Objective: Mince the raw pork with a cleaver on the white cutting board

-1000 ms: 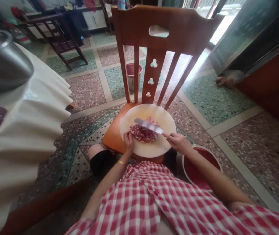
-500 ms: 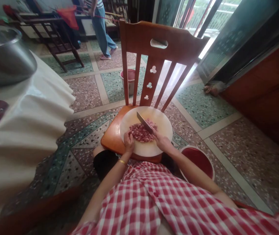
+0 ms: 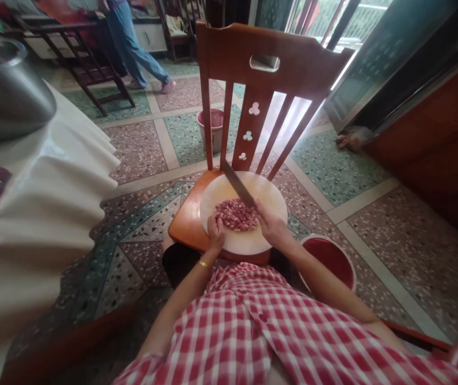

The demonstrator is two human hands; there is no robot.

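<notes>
The right hand (image 3: 272, 227) is clamped on a knife (image 3: 239, 185); chopped meat (image 3: 236, 215) lies between the hands; the left hand's (image 3: 216, 231) hold is unclear.

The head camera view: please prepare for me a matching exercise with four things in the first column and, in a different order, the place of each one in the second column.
Things
1. Long knife with a grey metal blade
2. Chopped pinkish-red meat
3. Large silver-coloured metal pot
4. Thin gold-coloured bangle

Places
A. On the cream-coloured cloth
B. Around the wrist of the left hand
C. In the right hand
D. On the round whitish board

Right pairs: 1-C, 2-D, 3-A, 4-B
</notes>
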